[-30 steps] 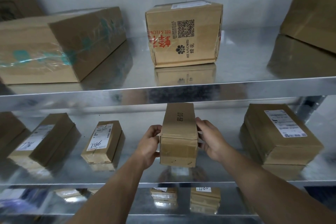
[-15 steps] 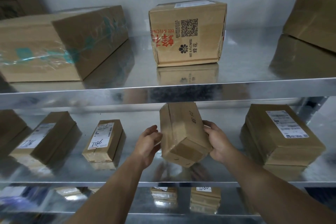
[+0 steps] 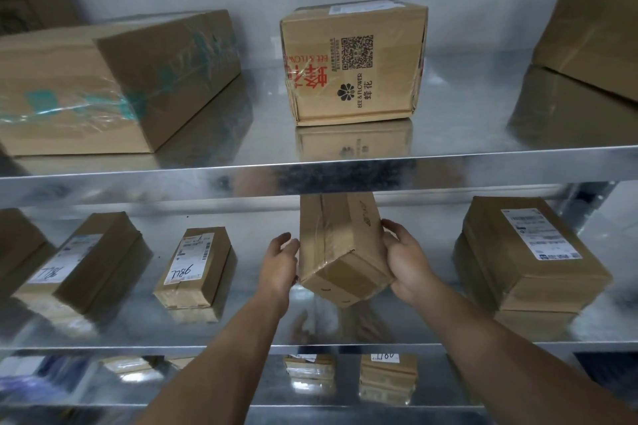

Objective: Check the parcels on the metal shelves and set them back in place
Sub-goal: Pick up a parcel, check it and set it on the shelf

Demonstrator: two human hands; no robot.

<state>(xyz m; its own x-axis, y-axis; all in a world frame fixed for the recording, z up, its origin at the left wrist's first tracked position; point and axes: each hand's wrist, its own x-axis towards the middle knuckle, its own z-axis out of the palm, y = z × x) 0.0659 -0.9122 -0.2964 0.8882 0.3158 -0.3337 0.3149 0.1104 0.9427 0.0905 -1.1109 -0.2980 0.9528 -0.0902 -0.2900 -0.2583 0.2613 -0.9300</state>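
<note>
Two hands hold a small taped cardboard parcel in the air just above the middle shelf, its near end tipped down and its far end hidden behind the front lip of the upper shelf. The right hand is clamped on the parcel's right side, with the thumb laid over the upper face and the fingers curled under it. The left hand is pressed flat against the left side, its fingers only lightly bent and close together.

On the middle shelf, a hand-numbered labelled parcel is seen lying flat to the left, with a longer labelled parcel beyond it. To the right, well apart from the hands, a wide parcel with a printed label is stacked on another.

On the upper shelf, a BEE & FLOWER carton is stood on its side, directly above the held parcel. A large carton with teal tape is placed at the left and a plain carton at the right edge.

Two small parcels are visible on the lower shelf, side by side.
</note>
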